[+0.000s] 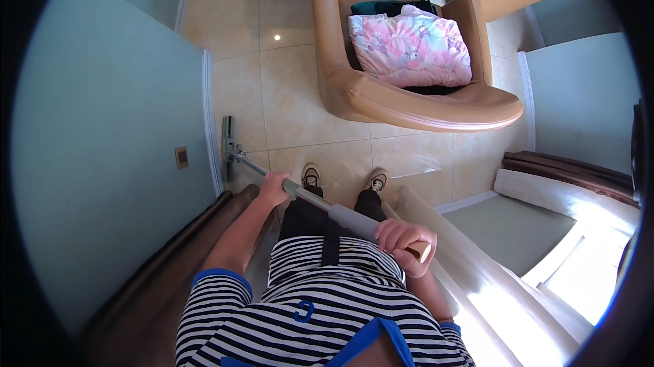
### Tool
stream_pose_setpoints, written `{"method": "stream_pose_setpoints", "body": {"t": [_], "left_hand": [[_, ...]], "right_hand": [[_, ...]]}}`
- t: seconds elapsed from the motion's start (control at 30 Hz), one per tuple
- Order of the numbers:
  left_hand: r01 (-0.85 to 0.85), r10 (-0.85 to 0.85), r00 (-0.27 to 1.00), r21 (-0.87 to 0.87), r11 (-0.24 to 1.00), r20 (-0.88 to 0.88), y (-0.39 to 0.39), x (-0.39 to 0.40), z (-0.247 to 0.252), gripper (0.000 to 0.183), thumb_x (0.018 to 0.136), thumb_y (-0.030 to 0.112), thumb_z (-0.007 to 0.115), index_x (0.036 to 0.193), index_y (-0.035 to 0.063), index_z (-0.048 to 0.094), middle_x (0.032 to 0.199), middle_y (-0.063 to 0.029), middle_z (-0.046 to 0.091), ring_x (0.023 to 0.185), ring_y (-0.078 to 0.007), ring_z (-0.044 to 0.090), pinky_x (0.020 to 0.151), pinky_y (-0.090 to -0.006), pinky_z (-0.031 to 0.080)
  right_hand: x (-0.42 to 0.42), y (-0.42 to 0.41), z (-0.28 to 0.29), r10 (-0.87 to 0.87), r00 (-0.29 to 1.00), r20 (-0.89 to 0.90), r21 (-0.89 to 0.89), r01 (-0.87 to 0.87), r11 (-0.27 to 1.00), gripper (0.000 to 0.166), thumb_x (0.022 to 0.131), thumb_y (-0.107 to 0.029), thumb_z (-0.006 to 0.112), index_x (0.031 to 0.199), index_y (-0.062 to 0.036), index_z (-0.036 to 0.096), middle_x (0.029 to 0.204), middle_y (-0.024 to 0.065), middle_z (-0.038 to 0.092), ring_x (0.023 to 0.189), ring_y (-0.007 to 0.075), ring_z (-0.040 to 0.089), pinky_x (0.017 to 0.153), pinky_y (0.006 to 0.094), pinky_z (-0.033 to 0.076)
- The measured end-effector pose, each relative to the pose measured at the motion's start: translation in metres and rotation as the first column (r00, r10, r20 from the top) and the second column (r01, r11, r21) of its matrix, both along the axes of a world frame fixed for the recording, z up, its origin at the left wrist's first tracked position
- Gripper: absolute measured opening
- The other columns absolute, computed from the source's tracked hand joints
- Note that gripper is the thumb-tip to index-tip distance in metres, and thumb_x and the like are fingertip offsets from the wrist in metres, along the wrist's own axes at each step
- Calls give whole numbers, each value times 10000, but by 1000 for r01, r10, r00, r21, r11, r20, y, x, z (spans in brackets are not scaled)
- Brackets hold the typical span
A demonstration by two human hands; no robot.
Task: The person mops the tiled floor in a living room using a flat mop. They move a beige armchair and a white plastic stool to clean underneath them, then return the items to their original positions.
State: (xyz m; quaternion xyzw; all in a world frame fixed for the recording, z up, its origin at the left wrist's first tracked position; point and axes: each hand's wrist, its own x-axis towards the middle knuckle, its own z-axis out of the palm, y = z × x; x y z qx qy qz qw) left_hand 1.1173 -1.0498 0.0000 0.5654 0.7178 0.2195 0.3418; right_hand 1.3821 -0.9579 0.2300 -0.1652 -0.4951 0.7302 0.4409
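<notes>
A mop with a metal pole (317, 198) runs diagonally across my body. My left hand (274, 189) is wrapped around the lower pole, just below a grey collar. Up by my waist, my right hand (407, 244) grips the grey foam handle (354, 221) near its tan end cap (420, 251). The narrow, flat mop head (228, 147) lies on the tiled floor (317, 155), alongside the white baseboard (210, 111) of the left wall. Its underside is hidden.
A tan leather armchair (409, 109) stands ahead, holding a folded pink patterned quilt (409, 50) and a dark green item (370, 7). Brown curtains (168, 259) hang at left, pale sheer curtains (475, 265) at right by a bright window. A socket (181, 157) is on the left wall.
</notes>
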Motion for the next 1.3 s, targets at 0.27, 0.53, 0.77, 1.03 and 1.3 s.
{"method": "stream_pose_setpoints", "body": {"t": [0.27, 0.53, 0.77, 1.03, 1.3], "left_hand": [[42, -48, 994, -66, 997, -102, 37, 104, -7, 111, 561, 132, 592, 647, 98, 530, 678, -102, 555, 720, -308, 534, 635, -419, 407], [273, -283, 958, -139, 952, -57, 103, 281, 2, 139, 539, 190, 625, 624, 122, 537, 621, -104, 546, 659, -312, 549, 580, -433, 421], [534, -509, 838, -103, 839, 197, 144, 424, 36, 101, 610, 213, 553, 652, 127, 583, 661, -104, 592, 683, -300, 583, 619, -418, 449], [513, -487, 839, -51, 857, 244, 141, 398, 67, 129, 625, 236, 563, 661, 113, 579, 665, -119, 587, 701, -304, 573, 626, -424, 447], [188, -209, 975, -233, 954, -69, 74, 196, 32, 150, 598, 284, 581, 665, 151, 597, 645, -113, 575, 658, -313, 568, 617, -406, 453]], "right_hand": [[111, 30, -15, -129, 992, -11, -45, 128, 991, 83, 659, 31, 517, 631, -11, 452, 576, 114, 507, 552, 219, 512, 617, 387, 425], [274, 60, 25, -413, 903, 115, -25, 418, 908, 95, 668, -41, 520, 634, -43, 432, 505, 70, 460, 459, 187, 463, 510, 358, 396], [400, 47, 95, -546, 813, 202, 242, 498, 832, 254, 827, -143, 392, 995, 11, 503, 514, -22, 330, 462, 82, 319, 494, 256, 280], [380, 62, 118, -384, 922, 52, 322, 349, 880, 259, 824, -130, 393, 999, 32, 496, 493, -10, 321, 433, 77, 309, 479, 231, 267], [196, 67, 34, -295, 955, 2, 91, 294, 952, 110, 750, -90, 477, 716, -52, 379, 514, 67, 433, 454, 175, 425, 501, 357, 383]]}}
